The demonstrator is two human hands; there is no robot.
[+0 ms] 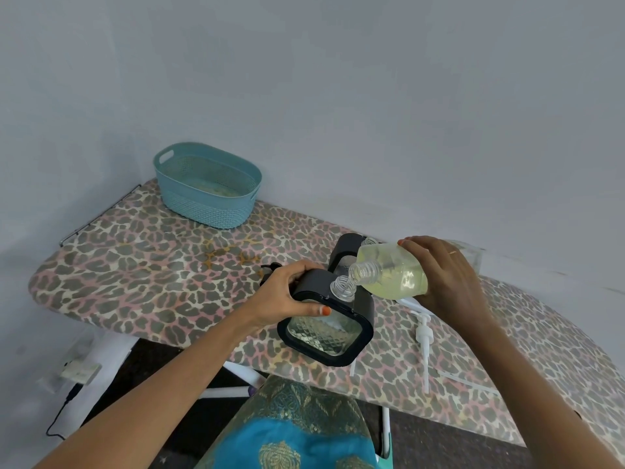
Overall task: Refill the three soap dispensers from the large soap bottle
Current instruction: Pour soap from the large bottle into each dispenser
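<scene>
Head view: left hand (287, 292) gripped the black-framed glass dispenser (326, 328); right hand (446, 275) clasped the tilted soap bottle (392, 272), neck over the dispenser's mouth.

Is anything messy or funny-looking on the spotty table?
Nothing looks spilled. The odd bits: white pump tops lie loose on the ironing board instead of sitting on their bottles, and the work surface is an ironing board, not a table. The soap bottle is tipped over the open dispenser on purpose.

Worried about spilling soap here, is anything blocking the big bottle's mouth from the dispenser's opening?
Nothing visible blocks it. The soap bottle, tipped by the right hand, has its uncapped mouth right above the open neck of the dispenser that the left hand steadies.
</scene>
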